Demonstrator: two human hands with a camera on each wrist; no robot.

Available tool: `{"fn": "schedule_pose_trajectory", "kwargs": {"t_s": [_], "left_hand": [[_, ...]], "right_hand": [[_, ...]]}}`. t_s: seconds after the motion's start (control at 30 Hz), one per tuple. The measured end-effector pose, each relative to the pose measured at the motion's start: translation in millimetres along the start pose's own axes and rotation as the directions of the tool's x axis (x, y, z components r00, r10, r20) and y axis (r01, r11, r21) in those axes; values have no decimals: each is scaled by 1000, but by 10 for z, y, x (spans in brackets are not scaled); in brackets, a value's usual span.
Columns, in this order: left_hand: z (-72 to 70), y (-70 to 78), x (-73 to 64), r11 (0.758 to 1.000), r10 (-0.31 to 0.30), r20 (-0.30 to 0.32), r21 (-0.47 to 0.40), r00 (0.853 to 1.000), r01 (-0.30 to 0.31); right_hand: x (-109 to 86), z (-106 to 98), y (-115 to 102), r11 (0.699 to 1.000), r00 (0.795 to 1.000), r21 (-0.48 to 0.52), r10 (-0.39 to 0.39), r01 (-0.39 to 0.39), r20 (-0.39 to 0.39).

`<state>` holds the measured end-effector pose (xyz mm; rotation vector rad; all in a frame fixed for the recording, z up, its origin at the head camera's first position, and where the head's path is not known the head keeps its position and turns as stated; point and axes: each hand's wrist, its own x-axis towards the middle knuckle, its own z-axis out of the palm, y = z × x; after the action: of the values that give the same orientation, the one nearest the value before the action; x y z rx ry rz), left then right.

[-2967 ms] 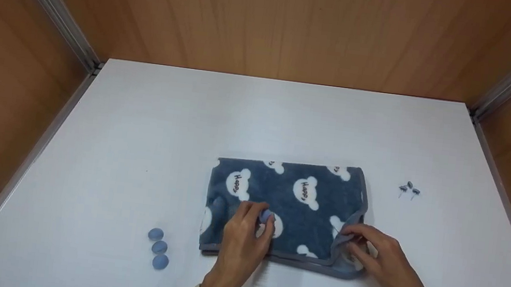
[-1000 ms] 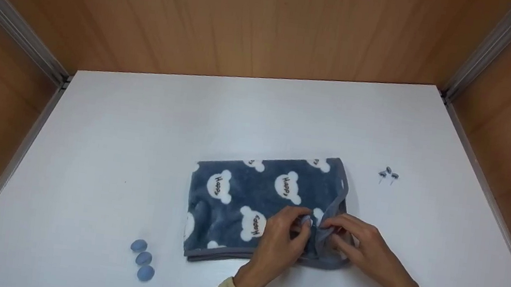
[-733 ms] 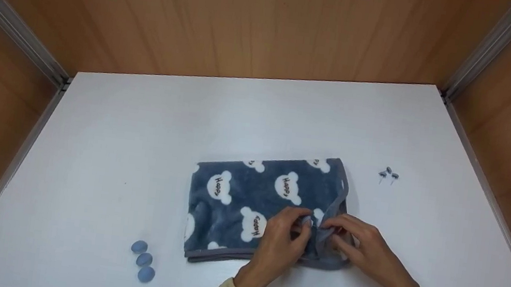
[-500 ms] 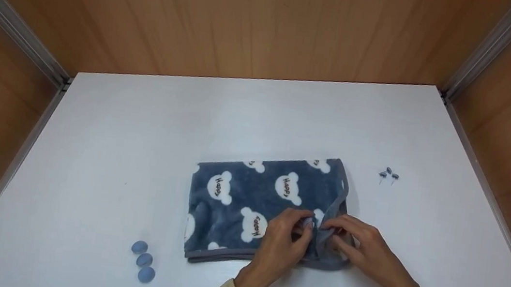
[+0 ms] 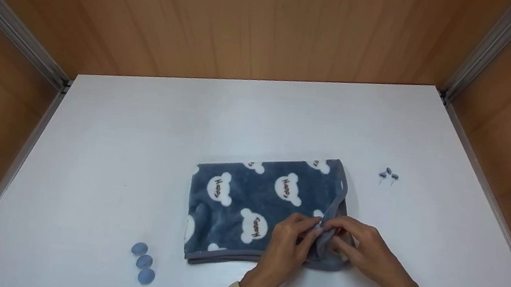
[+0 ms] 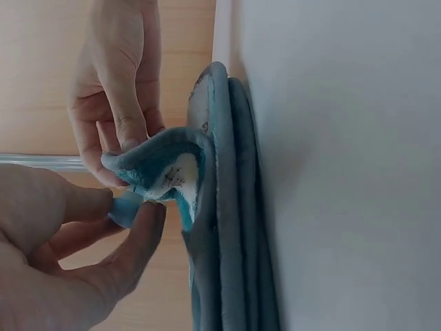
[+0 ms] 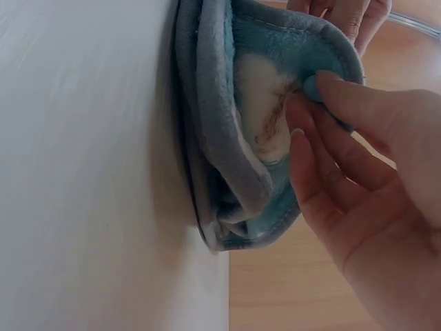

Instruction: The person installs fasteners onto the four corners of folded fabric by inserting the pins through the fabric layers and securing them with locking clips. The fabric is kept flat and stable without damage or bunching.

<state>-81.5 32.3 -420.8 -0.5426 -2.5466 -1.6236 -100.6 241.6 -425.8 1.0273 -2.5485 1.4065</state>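
1. Compared with half a second ago, the left hand (image 5: 287, 245) is sitting farther right, bringing its blue cap (image 6: 124, 209) up to the blanket's raised edge.
2. The folded blue blanket (image 5: 260, 200) is lying near the middle of the near half, its near right corner lifting.
3. The left hand is pinching the cap; the right hand (image 5: 367, 245) is pinching the edge, its thumb pressing a round blue pin head (image 7: 314, 88).
4. I'm judging this fastening to be under way; whether cap and pin are joining, I cannot tell.
5. Three caps (image 5: 144, 261) are waiting near left and three pins (image 5: 389, 171) right of the blanket, seemingly left to do.
6. Everything is resting on a white table (image 5: 148, 140); a wood-grain wall (image 5: 251, 21) is standing beyond, panels flanking both sides.
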Motion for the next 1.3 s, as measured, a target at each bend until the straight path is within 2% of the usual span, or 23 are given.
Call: {"fn": "schedule_pose_trajectory", "kwargs": {"t_s": [0.2,0.4,0.5,0.67,1.03,1.2,1.3], "left_hand": [[28,20,2,1000,-6,-12,-1,1000,6],[31,19,-26,999,-28,55,26,998,26],[23,1,-35,998,-1,55,59,998,-2],[4,-14,-25,997,32,0,69,999,-32],[-119,-79,36,999,31,-101,48,994,-26],[-177,-101,65,1000,23,-159,17,987,-21],[-216,-114,88,999,35,-190,37,981,-28]], "right_hand": [[8,-11,-6,999,999,-9,37,-37,13],[5,-20,-19,996,996,3,89,-89,29],[16,-20,-34,995,995,17,99,-100,28],[44,-18,-64,993,994,30,112,-112,9],[225,-29,-96,982,983,20,186,-186,6],[360,-18,-104,983,983,3,181,-181,-6],[450,-1,-98,988,988,-5,152,-153,-25]]}}
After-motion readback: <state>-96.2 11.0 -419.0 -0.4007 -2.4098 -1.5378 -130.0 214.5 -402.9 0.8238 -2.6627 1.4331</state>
